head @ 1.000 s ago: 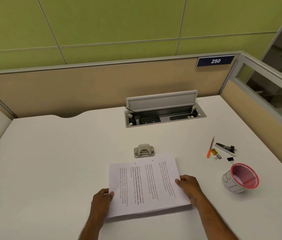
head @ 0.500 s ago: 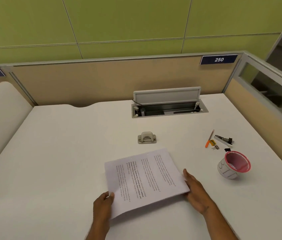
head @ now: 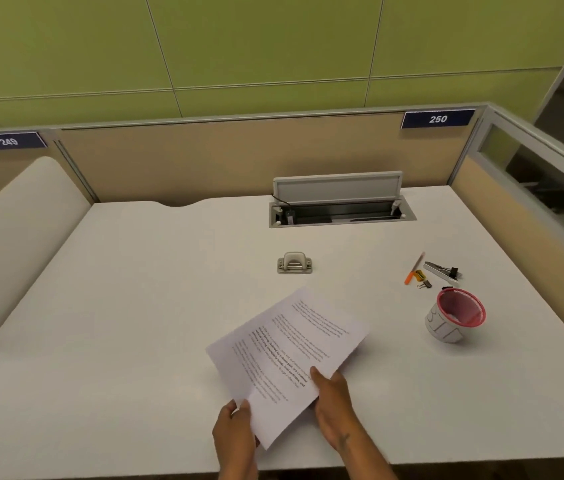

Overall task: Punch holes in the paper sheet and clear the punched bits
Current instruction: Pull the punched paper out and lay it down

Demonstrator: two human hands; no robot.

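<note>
My left hand (head: 235, 434) and right hand (head: 334, 400) pinch the white printed paper sheet (head: 291, 348); next it should go into the grey metal punch (head: 294, 263).

Head view — forward, down, over desk (head: 135, 306)

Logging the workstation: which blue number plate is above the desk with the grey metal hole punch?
The blue rectangular plate reading 250, on the back panel's right end; the 249 plate sits beyond the left divider.
</note>
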